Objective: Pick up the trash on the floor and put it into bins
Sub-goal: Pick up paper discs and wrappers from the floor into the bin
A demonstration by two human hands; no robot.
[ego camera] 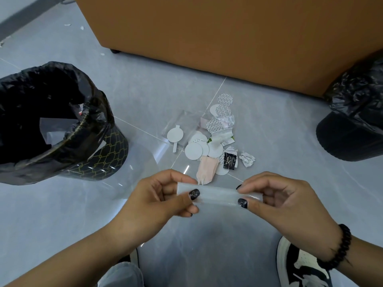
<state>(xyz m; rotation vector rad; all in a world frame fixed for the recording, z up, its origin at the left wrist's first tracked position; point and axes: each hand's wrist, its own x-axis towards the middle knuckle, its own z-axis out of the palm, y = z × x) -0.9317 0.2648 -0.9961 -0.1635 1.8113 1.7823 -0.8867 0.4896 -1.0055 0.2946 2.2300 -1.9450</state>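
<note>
A grey tiled floor (62,214) with pale grout lines is seen from above. On it, at the left, a patterned bin (103,150) lined with a black bag is stood; at the right edge a second bin (350,129) wrapped in black plastic is set. Between them a heap of trash (209,139) is spread: white round discs, some printed with grey lines, clear plastic wrappers, a pale pink packet (207,168), a small black sachet (230,160) and a crumpled white scrap (247,159). Behind the heap a large brown cabinet (228,34) is stood on the floor. Small white scraps (81,27) are scattered at the far left. A black-and-white shoe (300,266) is planted at the lower right.
</note>
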